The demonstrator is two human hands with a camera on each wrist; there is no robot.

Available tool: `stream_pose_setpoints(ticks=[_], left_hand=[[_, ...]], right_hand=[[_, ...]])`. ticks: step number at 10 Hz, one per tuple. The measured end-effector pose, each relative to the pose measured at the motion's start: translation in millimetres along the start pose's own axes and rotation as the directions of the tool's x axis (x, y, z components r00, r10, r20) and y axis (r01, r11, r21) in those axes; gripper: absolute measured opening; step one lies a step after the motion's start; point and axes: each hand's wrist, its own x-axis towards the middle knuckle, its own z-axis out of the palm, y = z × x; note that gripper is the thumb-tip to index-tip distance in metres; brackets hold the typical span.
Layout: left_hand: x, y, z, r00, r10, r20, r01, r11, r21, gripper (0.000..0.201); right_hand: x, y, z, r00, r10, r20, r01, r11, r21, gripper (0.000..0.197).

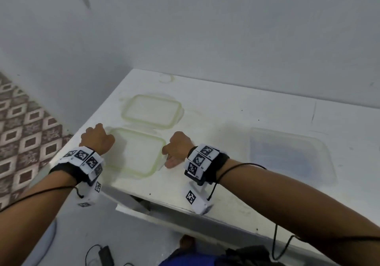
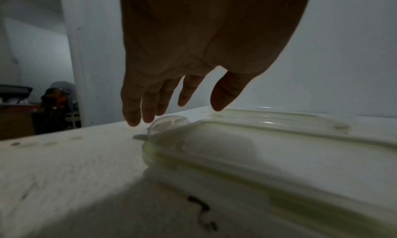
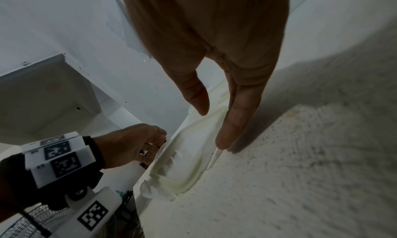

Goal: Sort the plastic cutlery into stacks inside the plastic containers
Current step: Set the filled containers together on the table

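Two clear plastic containers with green rims lie on the white table, one nearer and one farther. My left hand hovers at the nearer one's left end. In the left wrist view its fingers hang straight down over a clear latch tab, holding nothing. My right hand is at the same container's right end. Its straight fingers touch the container's rim, thumb apart. No cutlery shows in any view.
A larger clear container with a bluish bottom sits on the table's right part. White walls stand close behind the table. The near table edge runs below my wrists, and patterned floor lies to the left.
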Motion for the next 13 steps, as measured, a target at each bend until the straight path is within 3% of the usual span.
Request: stream_pose_setpoints(ticks=[2, 4, 5, 6, 7, 8, 9, 10, 11, 12, 13], left_hand=[[5, -5, 2, 1.000, 0.011, -0.026, -0.013, 0.997, -0.081, 0.048], [6, -7, -15, 0.995, 0.052, -0.088, -0.073, 0.964, -0.256, 0.028], [-5, 25, -32, 0.985, 0.074, -0.155, -0.145, 0.840, -0.522, 0.025], [-16, 78, -51, 0.976, 0.122, -0.181, -0.216, 0.646, -0.732, 0.038], [-34, 135, -57, 0.967, 0.189, -0.172, -0.241, 0.452, -0.859, 0.042], [-66, 184, -49, 0.911, 0.375, -0.170, -0.298, 0.314, -0.901, 0.035], [-97, 223, -33, 0.815, 0.556, -0.162, -0.360, 0.266, -0.894, 0.030], [-117, 252, -19, 0.766, 0.637, -0.085, -0.253, 0.177, -0.951, 0.027], [-132, 268, -9, 0.703, 0.711, 0.010, -0.116, 0.128, -0.985, 0.025], [-143, 271, 11, 0.690, 0.719, 0.082, -0.081, 0.189, -0.979, 0.035], [-153, 274, 35, 0.681, 0.732, -0.005, -0.431, 0.396, -0.811, 0.014]], right_hand=[[19, 9, 8, 0.997, 0.058, 0.048, -0.057, 0.998, -0.011, 0.021], [-7, 12, -13, 0.998, 0.027, -0.058, -0.011, 0.968, 0.249, 0.006], [-34, 8, -43, 0.986, 0.006, -0.167, 0.065, 0.907, 0.416, 0.010], [-62, 7, -88, 0.954, -0.042, -0.297, 0.201, 0.825, 0.529, 0.012], [-97, 18, -142, 0.863, -0.127, -0.490, 0.374, 0.813, 0.447, 0.016], [-137, 45, -195, 0.741, -0.203, -0.640, 0.464, 0.844, 0.268, 0.018], [-177, 80, -235, 0.720, -0.197, -0.665, 0.474, 0.841, 0.263, 0.018], [-207, 105, -257, 0.768, -0.174, -0.616, 0.452, 0.828, 0.330, 0.013], [-224, 131, -269, 0.821, -0.055, -0.568, 0.403, 0.760, 0.510, 0.020], [-226, 161, -267, 0.800, -0.004, -0.599, 0.344, 0.822, 0.453, 0.028], [-220, 181, -258, 0.768, -0.034, -0.640, 0.287, 0.911, 0.295, 0.011]])
